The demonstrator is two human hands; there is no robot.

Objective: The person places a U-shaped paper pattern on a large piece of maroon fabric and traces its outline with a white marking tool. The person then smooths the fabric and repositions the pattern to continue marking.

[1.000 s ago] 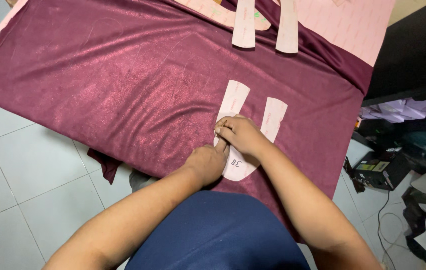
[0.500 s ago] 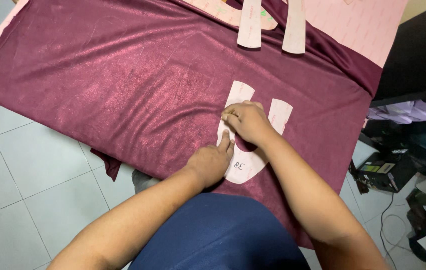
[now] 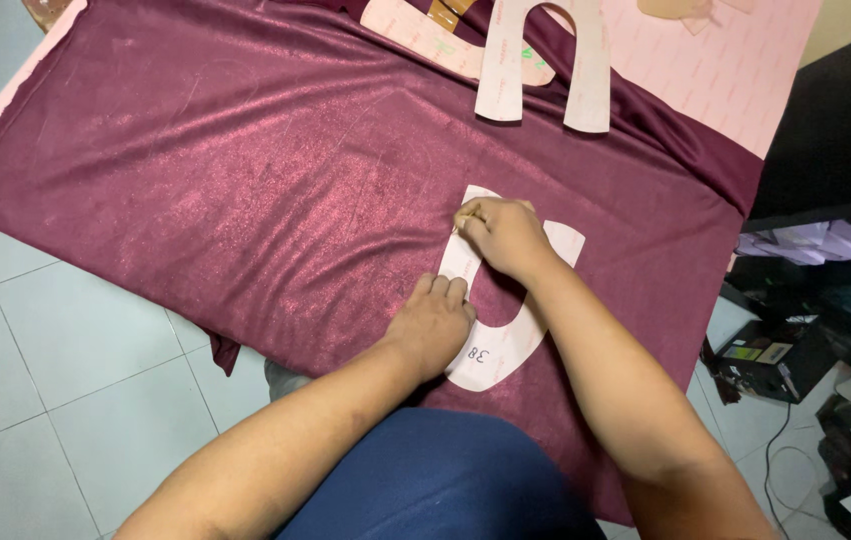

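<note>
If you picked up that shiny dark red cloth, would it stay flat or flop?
The maroon cloth would probably flop: its edge already droops over the table side. Its sheen hints it may be slippery, perhaps why the left hand presses the U-shaped paper pattern down.

maroon fabric (image 3: 245, 200) left of hands bare; paper patterns (image 3: 545, 70) crowd far edge.

I'm seeing even, soft light, bright across the maroon fabric (image 3: 245, 190), with a pale sheen at centre frame. Shadows stay faint. Sharp focus mid-frame; the right edge goes dim and murky.
</note>
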